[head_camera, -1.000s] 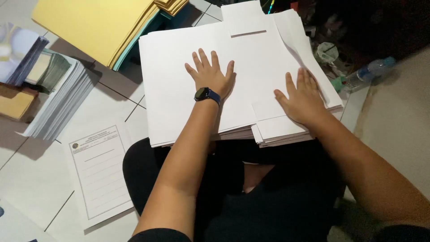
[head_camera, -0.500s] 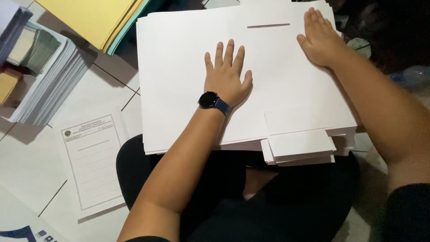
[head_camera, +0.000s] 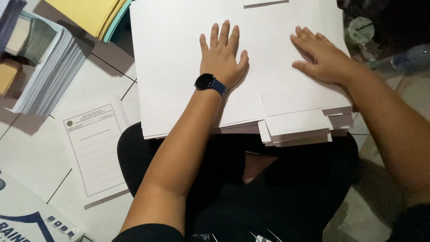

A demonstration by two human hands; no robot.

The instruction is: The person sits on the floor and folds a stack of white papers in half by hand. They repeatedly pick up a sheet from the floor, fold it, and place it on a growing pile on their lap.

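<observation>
- The left hand (head_camera: 222, 56), wearing a dark round wristwatch with a blue strap (head_camera: 208, 83), is lying flat and palm down near the top centre of the frame, fingers spread and gripping nothing, pressing on the large stack of white paper sheets (head_camera: 174, 76).
- The right hand (head_camera: 323, 56) is resting open on the same stack at the upper right, fingers extended and slightly apart, closed on nothing; compared with half a second ago it is sitting lower and nearer the left hand, having come back from the far top corner.
- The stack is lying across the person's lap in black clothing (head_camera: 277, 192), filling the upper middle of the frame, and it looks more squared up than a second ago.
- A smaller bundle of white sheets (head_camera: 298, 127) is sticking out under the stack's lower right edge, stepped rather than flush.
- On the white tiled floor (head_camera: 40, 148) at the lower left, a single printed form with ruled lines (head_camera: 95, 150) is lying apart from the stack.
- At the upper left, a thick pile of printed sheets (head_camera: 49, 76) and yellow card folders (head_camera: 92, 13) are lying beside it.
- A clear plastic bottle (head_camera: 403, 58) is lying at the right edge.
</observation>
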